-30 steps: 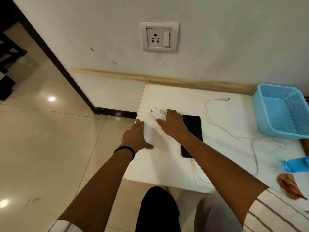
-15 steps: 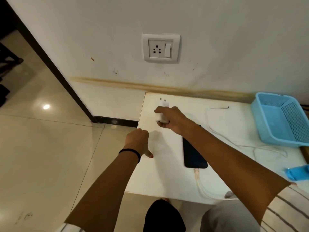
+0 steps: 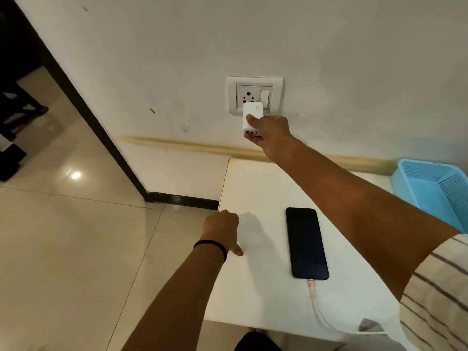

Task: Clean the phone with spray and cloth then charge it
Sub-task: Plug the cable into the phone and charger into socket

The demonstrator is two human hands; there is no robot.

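Black slab phone (image 3: 306,243) lies cabled on white surface (image 3: 263,287) beside blue mesh basket (image 3: 430,183); right hand (image 3: 271,133) grips white charger (image 3: 252,119) at wall socket (image 3: 254,95); left hand (image 3: 222,229) fisted, empty.

Table (image 3: 266,287): stands against the far wall (image 3: 329,46), floor (image 3: 63,249) to its left. Phone (image 3: 306,243): I see it lying flat on the table, near the middle, cable (image 3: 317,304) plugged into its near end and running off the near edge. Basket (image 3: 435,188): on the table's far right, by the wall. Socket (image 3: 254,96): on the wall above the table's far left corner. Charger (image 3: 252,120): against the socket's lower part, held there by my right hand (image 3: 271,134). Left hand (image 3: 222,230): resting on the table's left edge, left of the phone.
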